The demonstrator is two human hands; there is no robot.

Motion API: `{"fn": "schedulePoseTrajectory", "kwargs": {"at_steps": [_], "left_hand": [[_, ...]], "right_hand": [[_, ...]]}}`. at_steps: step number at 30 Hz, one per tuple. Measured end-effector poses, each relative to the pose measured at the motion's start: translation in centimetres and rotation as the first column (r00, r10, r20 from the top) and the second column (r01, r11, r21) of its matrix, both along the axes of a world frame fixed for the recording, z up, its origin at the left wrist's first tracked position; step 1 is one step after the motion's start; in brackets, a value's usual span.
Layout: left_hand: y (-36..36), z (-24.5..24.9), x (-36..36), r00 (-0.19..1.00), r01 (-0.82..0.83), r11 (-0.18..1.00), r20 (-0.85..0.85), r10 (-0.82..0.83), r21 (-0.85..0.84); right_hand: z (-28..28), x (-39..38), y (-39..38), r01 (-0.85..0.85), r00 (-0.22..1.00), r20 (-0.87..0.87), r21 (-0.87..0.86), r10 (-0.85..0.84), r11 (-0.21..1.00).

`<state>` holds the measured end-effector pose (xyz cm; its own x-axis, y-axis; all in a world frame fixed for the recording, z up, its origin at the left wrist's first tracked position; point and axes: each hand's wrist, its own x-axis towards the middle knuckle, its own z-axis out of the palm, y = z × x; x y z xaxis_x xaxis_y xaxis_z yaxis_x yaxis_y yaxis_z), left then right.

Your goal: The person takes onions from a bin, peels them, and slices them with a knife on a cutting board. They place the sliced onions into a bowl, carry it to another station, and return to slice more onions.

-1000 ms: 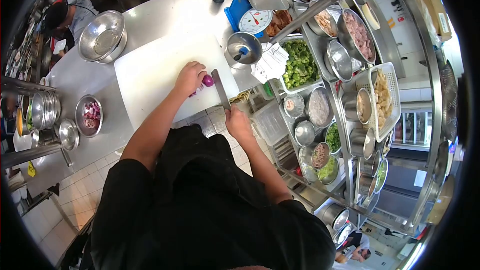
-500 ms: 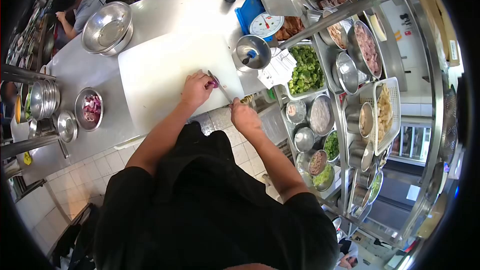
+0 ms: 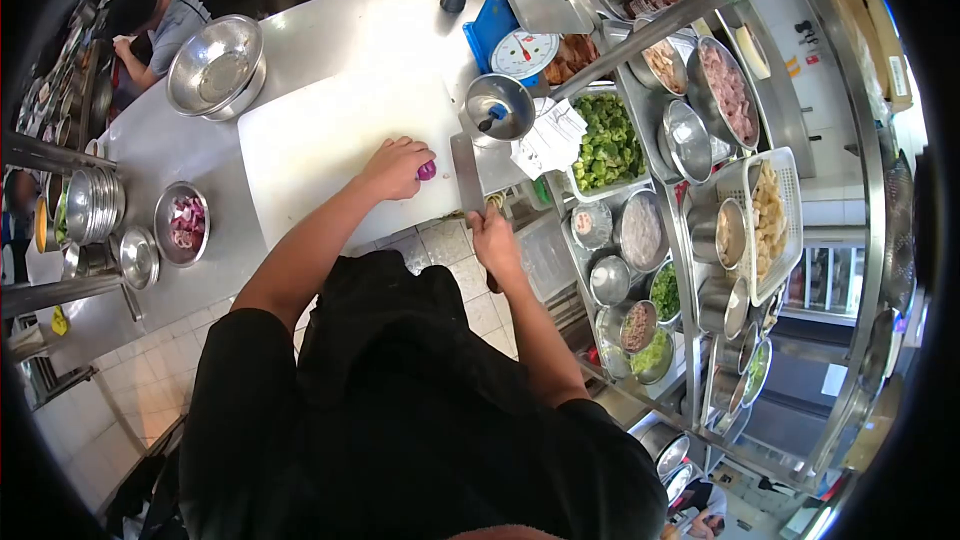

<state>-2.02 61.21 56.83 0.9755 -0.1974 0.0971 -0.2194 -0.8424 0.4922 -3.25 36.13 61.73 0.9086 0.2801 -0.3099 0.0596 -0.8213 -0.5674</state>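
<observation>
On the white cutting board point(image 3: 310, 155), my left hand point(image 3: 396, 168) is closed over a piece of red onion point(image 3: 427, 171), whose purple side shows past the fingertips. My right hand point(image 3: 494, 242) grips the handle of a broad-bladed kitchen knife point(image 3: 466, 172). The blade lies flat-side up at the board's right edge, apart from the onion. To the left on the steel table, a metal bowl point(image 3: 206, 232) holds cut red onion pieces point(image 3: 187, 223).
Stacked large bowls point(image 3: 255, 80) stand behind the board's left corner. A blue scale point(image 3: 490, 28), a small metal bowl point(image 3: 525, 105) and paper slips point(image 3: 553, 140) sit behind right. Racks at right carry chopped greens point(image 3: 608, 140) and several food containers. Other people are across the table.
The knife has moved right, away from the onion, and its blade has turned to show its broad side. My left hand stays at the onion, fingers now more over it.
</observation>
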Motion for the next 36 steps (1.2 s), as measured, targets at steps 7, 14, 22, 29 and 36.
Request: {"fn": "schedulePoseTrajectory", "kwargs": {"at_steps": [7, 14, 22, 29, 36], "left_hand": [[-0.6, -0.6, -1.9, 0.981, -0.185, 0.983, 0.06, 0.184, 0.016], [-0.7, -0.8, -3.6, 0.945, -0.242, 0.963, 0.197, 0.261, -0.119], [-0.2, -1.9, -3.7, 0.93, -0.232, 0.965, 0.264, 0.256, -0.12], [-0.3, -1.0, -3.9, 0.961, -0.26, 0.961, 0.072, 0.267, -0.097], [0.9, -1.5, -5.7, 0.92, -0.345, 0.923, 0.131, 0.369, -0.172]], "right_hand": [[-1.1, -3.4, 1.1, 0.018, 0.999, -0.034, 0.055, -0.017, 0.998], [-1.4, -3.8, 2.9, -0.087, 0.996, 0.023, -0.022, 0.087, 0.996], [-0.4, -4.2, 4.1, -0.096, 0.994, -0.061, -0.1, 0.09, 0.99], [-3.8, -3.5, 5.6, -0.11, 0.993, -0.058, -0.115, 0.104, 0.987], [-3.2, -2.6, 1.8, 0.05, 0.998, -0.057, 0.144, -0.042, 0.988]]}}
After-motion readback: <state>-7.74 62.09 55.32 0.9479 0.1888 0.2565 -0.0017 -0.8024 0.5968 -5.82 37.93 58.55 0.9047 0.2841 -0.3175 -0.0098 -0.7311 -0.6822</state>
